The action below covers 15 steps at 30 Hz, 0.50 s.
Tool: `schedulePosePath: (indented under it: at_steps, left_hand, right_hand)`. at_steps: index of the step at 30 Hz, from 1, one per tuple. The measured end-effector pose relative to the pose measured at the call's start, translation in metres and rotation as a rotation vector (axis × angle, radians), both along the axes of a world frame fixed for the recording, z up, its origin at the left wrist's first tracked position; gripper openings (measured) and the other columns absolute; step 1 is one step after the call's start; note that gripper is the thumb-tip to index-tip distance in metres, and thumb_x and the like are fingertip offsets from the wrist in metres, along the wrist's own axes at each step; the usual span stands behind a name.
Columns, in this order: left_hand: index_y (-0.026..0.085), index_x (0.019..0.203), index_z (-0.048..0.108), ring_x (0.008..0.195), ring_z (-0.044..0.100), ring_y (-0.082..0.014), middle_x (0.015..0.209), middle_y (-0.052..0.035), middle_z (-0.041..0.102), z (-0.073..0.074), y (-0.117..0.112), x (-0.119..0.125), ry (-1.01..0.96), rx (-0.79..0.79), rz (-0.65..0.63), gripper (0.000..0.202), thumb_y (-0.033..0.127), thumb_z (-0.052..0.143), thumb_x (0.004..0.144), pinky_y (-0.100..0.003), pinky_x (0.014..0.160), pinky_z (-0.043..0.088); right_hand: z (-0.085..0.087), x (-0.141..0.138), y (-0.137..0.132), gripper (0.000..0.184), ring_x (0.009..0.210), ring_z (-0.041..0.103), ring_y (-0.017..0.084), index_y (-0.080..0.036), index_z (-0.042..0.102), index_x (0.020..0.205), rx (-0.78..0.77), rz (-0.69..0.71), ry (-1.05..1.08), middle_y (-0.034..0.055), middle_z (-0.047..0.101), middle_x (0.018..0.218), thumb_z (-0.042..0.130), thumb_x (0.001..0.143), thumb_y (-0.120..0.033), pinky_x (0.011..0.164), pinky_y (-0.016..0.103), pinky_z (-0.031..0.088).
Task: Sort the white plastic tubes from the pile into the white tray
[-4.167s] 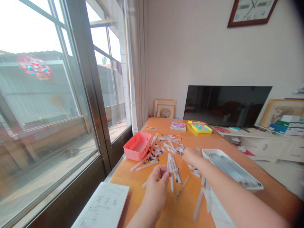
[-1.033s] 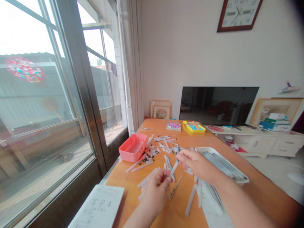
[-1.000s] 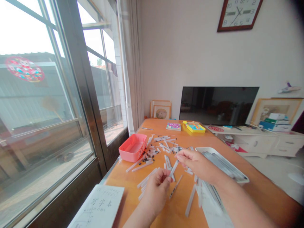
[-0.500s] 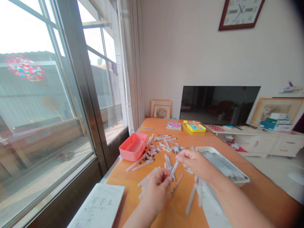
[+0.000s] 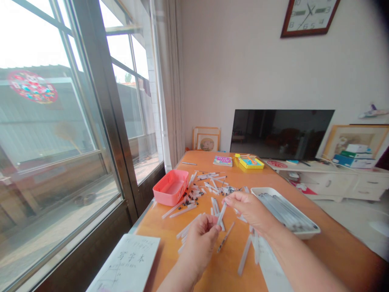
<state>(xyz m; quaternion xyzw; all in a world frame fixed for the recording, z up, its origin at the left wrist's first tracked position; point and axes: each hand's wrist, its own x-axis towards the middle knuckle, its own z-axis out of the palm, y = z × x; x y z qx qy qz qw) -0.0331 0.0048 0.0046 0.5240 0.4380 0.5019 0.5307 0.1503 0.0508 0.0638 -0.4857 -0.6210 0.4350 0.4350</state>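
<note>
A translucent white pen barrel (image 5: 222, 213) slants upward between my two hands. My left hand (image 5: 200, 241) is closed around its lower end, thumb against the fingers. At its upper end, my right hand (image 5: 247, 207) pinches with thumb and forefinger; any small part inside that pinch is hidden. Just below lies a thin pen refill (image 5: 225, 237) on the table. More loose barrels (image 5: 215, 207) lie behind the held one, and others (image 5: 244, 255) lie to the right, partly under my right forearm.
A red plastic basket (image 5: 165, 198) stands left, beside scattered barrels and black-tipped pen parts (image 5: 191, 196). At right is a white tray (image 5: 314, 234) of grey-clear pens (image 5: 282, 209). A notebook (image 5: 130, 259) lies front left; a booklet (image 5: 223, 161) and yellow box (image 5: 251, 163) sit at the back.
My right hand has shifted slightly left, and the held barrel stands a little more upright. My left hand stays nearly in place.
</note>
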Motion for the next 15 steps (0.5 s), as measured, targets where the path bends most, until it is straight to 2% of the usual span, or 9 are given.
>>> schedulePosePath:
  at_steps: [4,6,10,15]
  left_hand:
    - [0.017,0.086,0.066,0.073,0.052,-0.0157,0.078,-0.0023,0.063,0.000,0.000,0.002,0.045,0.041,0.051,0.011,0.028,0.068,0.082,-0.026,0.068,0.038]
    - [0.017,0.088,0.066,0.072,0.051,-0.0147,0.079,-0.0021,0.063,0.004,-0.002,0.002,0.000,0.008,0.034,0.013,0.028,0.069,0.081,-0.026,0.067,0.037]
    - [0.017,0.091,0.068,0.070,0.050,-0.0135,0.082,-0.0019,0.066,0.012,-0.006,-0.001,-0.095,-0.085,-0.033,0.024,0.036,0.075,0.078,-0.026,0.067,0.035]
    - [0.017,0.092,0.071,0.066,0.050,-0.0143,0.085,-0.0058,0.071,0.019,-0.008,-0.004,-0.087,-0.146,-0.141,0.039,0.055,0.069,0.082,-0.028,0.067,0.034]
  right_hand:
    - [-0.007,-0.009,0.000,0.041,0.061,0.040,0.012,-0.020,0.055,0.066,0.080,-0.090,0.017,-0.0058,0.048,0.059,0.072,0.082,-0.054,0.061,0.027,0.032]
    - [-0.006,-0.010,-0.001,0.039,0.062,0.042,0.012,-0.020,0.058,0.069,0.084,-0.077,0.033,-0.0048,0.052,0.062,0.070,0.083,-0.054,0.061,0.027,0.032]
    - [-0.002,-0.008,-0.002,0.039,0.067,0.050,0.014,-0.019,0.072,0.087,0.009,0.004,0.066,-0.0001,0.067,0.078,0.065,0.087,-0.058,0.063,0.027,0.035]
    - [-0.001,-0.008,-0.003,0.036,0.069,0.052,0.014,-0.019,0.072,0.086,0.008,0.034,0.122,0.0007,0.068,0.080,0.067,0.087,-0.055,0.067,0.028,0.038]
